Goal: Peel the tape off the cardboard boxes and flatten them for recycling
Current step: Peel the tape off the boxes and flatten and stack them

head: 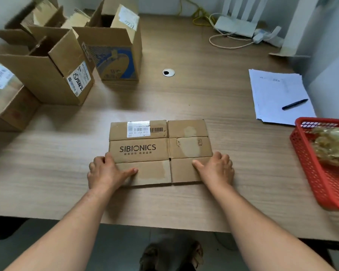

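An office by the look of it: a wood-grain counter (204, 94) with a round cable hole (168, 72) at centre, printed papers (278, 94) and a pen (295, 104) at right, a white router (235, 26) with cables (229, 45) upper right, and opened shipping boxes (53, 75) upper left.

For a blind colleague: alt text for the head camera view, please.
A left hand and right hand grip the near corners of a flattened cardboard box on a wooden table. Open boxes stand far left; a red basket sits right.
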A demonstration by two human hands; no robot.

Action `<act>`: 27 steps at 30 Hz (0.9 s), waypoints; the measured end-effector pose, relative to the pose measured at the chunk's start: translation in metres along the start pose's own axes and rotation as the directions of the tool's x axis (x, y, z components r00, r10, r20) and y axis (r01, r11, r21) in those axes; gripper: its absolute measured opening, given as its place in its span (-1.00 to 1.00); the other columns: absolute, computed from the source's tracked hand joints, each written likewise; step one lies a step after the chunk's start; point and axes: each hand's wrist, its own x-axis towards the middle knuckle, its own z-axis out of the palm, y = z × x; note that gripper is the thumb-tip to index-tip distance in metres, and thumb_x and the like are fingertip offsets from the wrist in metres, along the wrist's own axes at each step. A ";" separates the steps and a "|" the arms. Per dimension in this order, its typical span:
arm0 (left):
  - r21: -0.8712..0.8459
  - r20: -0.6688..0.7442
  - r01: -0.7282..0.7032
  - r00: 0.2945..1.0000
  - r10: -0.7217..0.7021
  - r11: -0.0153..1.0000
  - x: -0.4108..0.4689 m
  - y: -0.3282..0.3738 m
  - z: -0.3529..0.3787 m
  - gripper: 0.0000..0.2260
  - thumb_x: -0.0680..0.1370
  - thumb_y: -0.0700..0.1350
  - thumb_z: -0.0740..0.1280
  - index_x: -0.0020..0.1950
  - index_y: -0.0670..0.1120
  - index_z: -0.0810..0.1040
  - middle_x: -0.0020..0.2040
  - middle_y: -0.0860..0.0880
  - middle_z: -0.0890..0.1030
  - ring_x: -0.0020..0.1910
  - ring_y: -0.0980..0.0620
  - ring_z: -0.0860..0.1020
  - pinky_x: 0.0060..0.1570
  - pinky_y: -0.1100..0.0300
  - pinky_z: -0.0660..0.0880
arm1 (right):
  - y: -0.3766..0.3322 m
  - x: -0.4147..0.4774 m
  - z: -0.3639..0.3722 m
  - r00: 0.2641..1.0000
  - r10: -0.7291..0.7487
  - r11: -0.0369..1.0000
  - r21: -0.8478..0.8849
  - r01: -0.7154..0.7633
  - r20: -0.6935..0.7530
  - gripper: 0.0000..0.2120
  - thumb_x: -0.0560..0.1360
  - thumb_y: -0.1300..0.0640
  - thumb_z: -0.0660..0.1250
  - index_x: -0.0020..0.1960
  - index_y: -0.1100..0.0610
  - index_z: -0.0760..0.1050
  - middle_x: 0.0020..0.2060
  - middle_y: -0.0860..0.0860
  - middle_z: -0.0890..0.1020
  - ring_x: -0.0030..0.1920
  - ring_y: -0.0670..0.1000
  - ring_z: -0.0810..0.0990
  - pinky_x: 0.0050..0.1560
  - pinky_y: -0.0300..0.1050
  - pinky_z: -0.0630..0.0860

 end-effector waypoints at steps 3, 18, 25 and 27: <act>-0.021 0.040 0.035 0.999 -0.034 0.999 0.006 0.003 0.000 -0.12 0.28 0.35 0.47 0.40 -0.14 0.29 0.32 -0.23 0.34 0.35 -0.23 0.29 0.31 -0.07 0.32 | 0.004 0.000 -0.003 0.979 0.180 0.968 0.159 -0.193 0.092 -0.15 0.26 -0.29 0.47 0.32 0.22 0.32 0.30 0.17 0.45 0.31 0.17 0.42 0.25 -0.02 0.37; -0.443 0.117 -0.273 0.927 0.357 0.854 -0.055 0.037 -0.004 -0.33 0.32 0.12 0.56 0.26 -0.08 0.32 0.20 -0.09 0.55 0.14 -0.17 0.54 0.03 -0.08 0.52 | 0.082 -0.111 -0.063 0.948 0.300 0.868 0.443 -0.226 -0.103 -0.24 0.43 -0.05 0.44 0.47 0.11 0.12 0.35 0.15 0.34 0.30 0.15 0.41 0.21 -0.05 0.37; -0.543 0.037 -0.516 0.774 0.632 0.662 -0.143 0.111 -0.006 -0.31 0.36 0.00 0.56 0.36 -0.07 0.29 0.24 -0.05 0.50 0.19 -0.11 0.52 0.12 -0.14 0.52 | 0.177 -0.163 -0.119 0.834 0.470 0.761 0.612 -0.216 -0.290 -0.28 0.39 -0.04 0.48 0.43 0.04 0.19 0.31 0.08 0.41 0.23 0.10 0.47 0.14 0.04 0.52; -0.538 0.013 -0.571 0.730 0.684 0.620 -0.177 0.133 -0.002 -0.33 0.36 -0.01 0.56 0.35 -0.08 0.30 0.23 -0.05 0.51 0.18 -0.11 0.52 0.10 -0.11 0.52 | 0.212 -0.183 -0.130 0.797 0.511 0.736 0.643 -0.211 -0.322 -0.29 0.41 -0.03 0.47 0.43 0.04 0.18 0.29 0.09 0.40 0.16 0.10 0.49 0.02 -0.03 0.53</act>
